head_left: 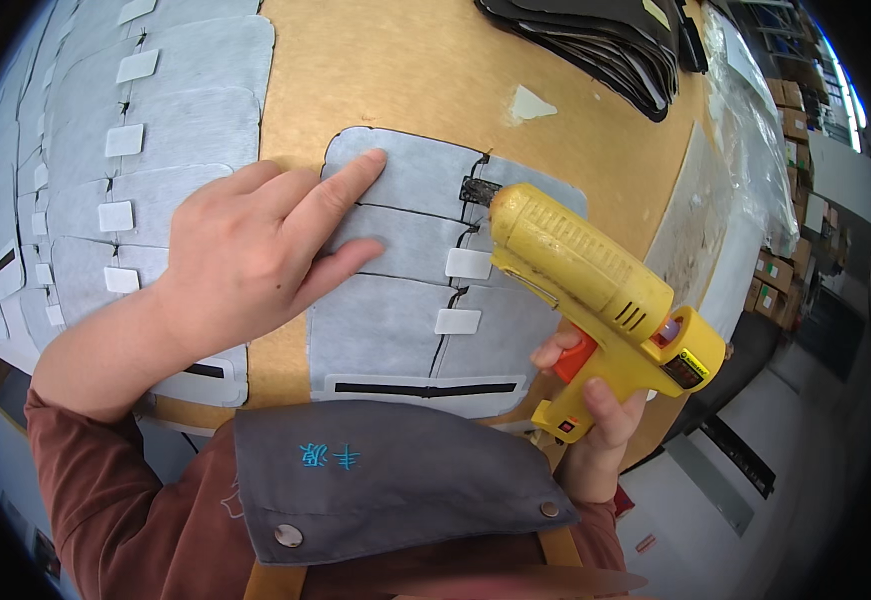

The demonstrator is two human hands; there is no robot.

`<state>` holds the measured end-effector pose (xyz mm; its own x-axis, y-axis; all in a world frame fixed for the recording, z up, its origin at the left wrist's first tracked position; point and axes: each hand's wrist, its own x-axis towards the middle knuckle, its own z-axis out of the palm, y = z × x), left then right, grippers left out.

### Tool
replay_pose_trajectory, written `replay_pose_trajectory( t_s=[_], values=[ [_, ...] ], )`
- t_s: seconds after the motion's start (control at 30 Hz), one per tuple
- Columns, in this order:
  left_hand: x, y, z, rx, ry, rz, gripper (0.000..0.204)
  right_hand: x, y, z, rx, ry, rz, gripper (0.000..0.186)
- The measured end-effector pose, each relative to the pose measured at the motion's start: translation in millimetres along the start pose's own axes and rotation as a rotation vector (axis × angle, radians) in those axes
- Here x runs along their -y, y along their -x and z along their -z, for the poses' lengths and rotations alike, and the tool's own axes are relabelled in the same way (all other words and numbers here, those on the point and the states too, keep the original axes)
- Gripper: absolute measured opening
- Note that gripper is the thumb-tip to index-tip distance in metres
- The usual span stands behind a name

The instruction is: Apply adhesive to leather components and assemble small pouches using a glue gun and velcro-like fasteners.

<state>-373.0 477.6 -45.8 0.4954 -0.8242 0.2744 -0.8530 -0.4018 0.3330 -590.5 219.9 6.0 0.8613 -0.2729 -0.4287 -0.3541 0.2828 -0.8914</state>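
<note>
With its index finger stretched out, my left hand [251,245] presses on the top panel [416,170] of an overlapping stack of light grey fabric panels. Its thumb rests on the panel just below. My right hand [606,425] grips a yellow hot glue gun [581,265] by the handle, a finger at the red trigger [575,357]. The gun's dark, crusted nozzle [479,191] is at the top panel, by the black seam line. Lower panels carry small white tabs [469,264] along that seam. A white-bordered black strip [426,389] lies at the stack's near edge.
More overlapping grey panels [191,120] with white tabs cover the table's left side. Black folded pieces [596,40] are piled at the far right, near a pale scrap [533,105] on the brown tabletop [356,70]. Clear plastic sheeting [756,130] hangs along the right edge; cardboard boxes [776,275] stand beyond.
</note>
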Motion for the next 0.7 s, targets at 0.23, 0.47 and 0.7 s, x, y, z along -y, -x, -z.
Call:
replay_pose_trajectory(
  t_s=[0.23, 0.47, 0.7],
  values=[
    [0, 0, 0, 0.009, 0.001, -0.002, 0.068, -4, -5, 1, 0.039, 0.02, 0.042, 0.06],
    [-1, -1, 0, 0.01, -0.004, 0.004, 0.068, -5, -2, 2, 0.012, 0.013, 0.033, 0.06],
    [-1, 0, 0, 0.024, -0.001, 0.001, 0.067, -1, -3, -13, -0.122, 0.058, 0.041, 0.056]
  ],
)
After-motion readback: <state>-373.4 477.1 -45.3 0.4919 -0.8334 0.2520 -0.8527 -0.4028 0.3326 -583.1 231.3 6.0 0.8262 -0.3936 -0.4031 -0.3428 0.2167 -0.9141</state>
